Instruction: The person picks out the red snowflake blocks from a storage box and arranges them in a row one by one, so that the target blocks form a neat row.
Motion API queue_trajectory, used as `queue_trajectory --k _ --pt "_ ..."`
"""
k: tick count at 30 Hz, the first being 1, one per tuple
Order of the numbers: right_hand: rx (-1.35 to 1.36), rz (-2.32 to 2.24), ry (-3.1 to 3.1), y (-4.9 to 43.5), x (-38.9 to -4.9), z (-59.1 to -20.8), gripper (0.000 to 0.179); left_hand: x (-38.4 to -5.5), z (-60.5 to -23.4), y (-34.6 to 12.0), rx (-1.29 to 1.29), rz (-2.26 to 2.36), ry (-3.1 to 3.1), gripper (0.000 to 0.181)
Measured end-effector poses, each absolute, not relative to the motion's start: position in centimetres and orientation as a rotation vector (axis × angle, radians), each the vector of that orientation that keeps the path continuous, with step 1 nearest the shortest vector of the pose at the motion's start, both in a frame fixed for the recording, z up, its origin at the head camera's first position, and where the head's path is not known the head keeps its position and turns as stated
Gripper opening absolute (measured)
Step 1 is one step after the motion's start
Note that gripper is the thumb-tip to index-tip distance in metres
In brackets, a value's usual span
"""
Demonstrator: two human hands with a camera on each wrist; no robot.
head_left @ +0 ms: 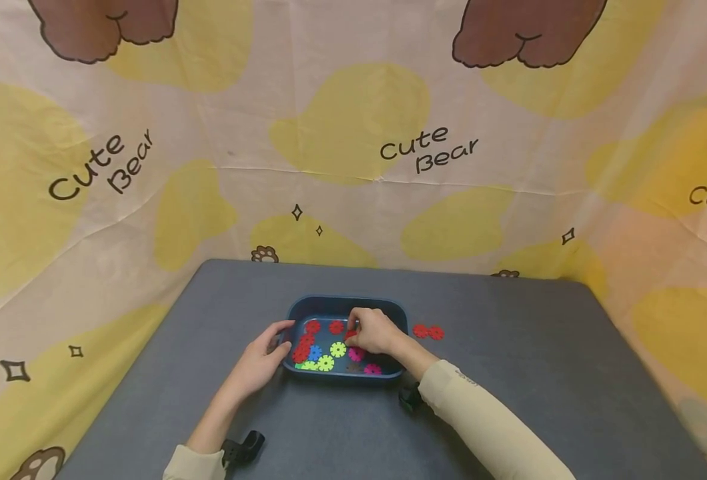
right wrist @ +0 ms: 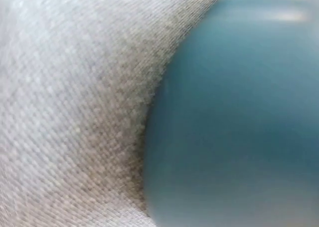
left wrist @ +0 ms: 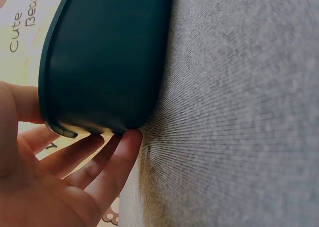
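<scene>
A dark blue tray with raised walls holds several flat notched plastic discs. Inside it, my right hand reaches down with bent fingers and pinches a red notched disc, partly hidden by the fingers. My left hand holds the tray's left end. In the left wrist view, its thumb lies at the rim and its fingertips press on the outer wall. Red discs lie at the tray's left, with yellow-green, blue and magenta discs about them. The right wrist view shows only the tray's outer wall and cloth.
Two red discs, joined edge to edge, lie on the grey table to the right of the tray. A printed cloth hangs behind and beside the table. Black wrist cameras sit at both wrists.
</scene>
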State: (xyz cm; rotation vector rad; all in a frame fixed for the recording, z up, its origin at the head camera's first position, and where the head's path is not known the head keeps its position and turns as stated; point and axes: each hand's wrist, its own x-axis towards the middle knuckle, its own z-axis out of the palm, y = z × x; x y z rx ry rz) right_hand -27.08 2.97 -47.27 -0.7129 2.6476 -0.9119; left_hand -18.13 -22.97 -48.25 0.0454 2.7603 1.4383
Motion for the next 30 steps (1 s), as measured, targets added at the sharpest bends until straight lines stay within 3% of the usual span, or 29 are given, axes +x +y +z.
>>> queue_trajectory --k 30 --pt "-0.695 -1.316 2.575 8.1 -23.8 -42.2 0.021 -18.2 -48.2 -23.0 0.065 1.431 2.757 0.045"
